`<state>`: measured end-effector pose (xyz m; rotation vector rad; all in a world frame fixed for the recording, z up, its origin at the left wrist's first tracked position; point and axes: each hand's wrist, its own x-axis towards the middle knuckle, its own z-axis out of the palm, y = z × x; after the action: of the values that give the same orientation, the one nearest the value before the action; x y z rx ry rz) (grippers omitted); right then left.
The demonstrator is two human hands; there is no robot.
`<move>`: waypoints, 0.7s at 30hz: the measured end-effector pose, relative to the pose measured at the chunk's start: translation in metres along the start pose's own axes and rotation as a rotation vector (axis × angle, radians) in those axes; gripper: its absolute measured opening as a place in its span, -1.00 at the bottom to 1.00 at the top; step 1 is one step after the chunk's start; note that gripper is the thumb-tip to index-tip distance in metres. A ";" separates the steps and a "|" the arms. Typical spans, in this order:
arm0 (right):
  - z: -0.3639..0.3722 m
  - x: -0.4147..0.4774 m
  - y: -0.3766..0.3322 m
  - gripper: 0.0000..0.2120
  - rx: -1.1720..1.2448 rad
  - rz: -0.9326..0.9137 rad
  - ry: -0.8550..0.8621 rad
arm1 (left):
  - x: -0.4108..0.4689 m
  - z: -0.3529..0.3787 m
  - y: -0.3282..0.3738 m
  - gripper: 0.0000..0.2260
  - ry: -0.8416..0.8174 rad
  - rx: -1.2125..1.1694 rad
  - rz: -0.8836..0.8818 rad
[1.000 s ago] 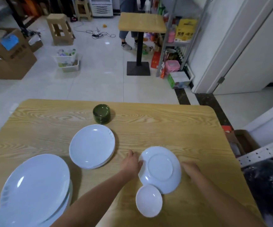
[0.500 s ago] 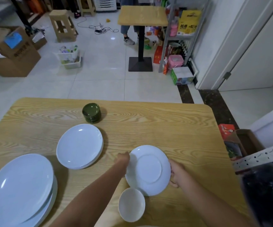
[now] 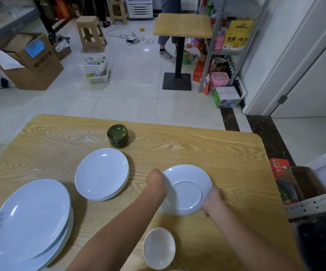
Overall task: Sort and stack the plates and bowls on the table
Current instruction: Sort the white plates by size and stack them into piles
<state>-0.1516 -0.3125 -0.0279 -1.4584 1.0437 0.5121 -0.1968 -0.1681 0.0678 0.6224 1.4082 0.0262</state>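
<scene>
Plate (image 3: 187, 190) upside down; left hand (image 3: 156, 182) and right hand (image 3: 214, 200) grip opposite rims; bowl (image 3: 159, 248) near it.

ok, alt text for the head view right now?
The left hand and right hand hold an upside-down white plate by opposite edges at a wooden table. A small bowl sits nearer the camera; to the left are a medium plate stack, a large plate stack and, farther back, a stack of green dishes.
</scene>
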 end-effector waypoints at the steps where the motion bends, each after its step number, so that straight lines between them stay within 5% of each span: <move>1: 0.000 -0.006 -0.002 -0.83 0.259 0.122 -0.036 | 0.000 -0.003 0.003 -0.74 -0.018 -0.039 -0.007; 5: 0.004 -0.033 -0.009 -0.81 0.276 0.097 -0.006 | -0.001 -0.024 0.013 -0.92 0.038 -0.021 -0.051; 9: 0.015 -0.047 -0.006 -0.79 0.366 0.013 -0.037 | 0.009 -0.048 0.019 -0.73 0.010 0.022 -0.101; 12: 0.025 -0.056 -0.007 -0.73 0.343 -0.021 0.002 | 0.016 -0.067 0.034 -0.87 -0.085 0.070 -0.112; 15: 0.038 -0.072 -0.002 -0.78 0.215 -0.039 0.018 | 0.020 -0.085 0.054 -0.77 -0.162 0.089 -0.070; 21: 0.092 -0.117 0.013 -0.90 0.079 -0.131 -0.227 | 0.033 -0.125 0.106 -0.60 -0.386 0.046 0.123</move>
<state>-0.1972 -0.1883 0.0422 -1.3541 0.7755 0.5223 -0.2689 -0.0176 0.0785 0.7103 0.9991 -0.0279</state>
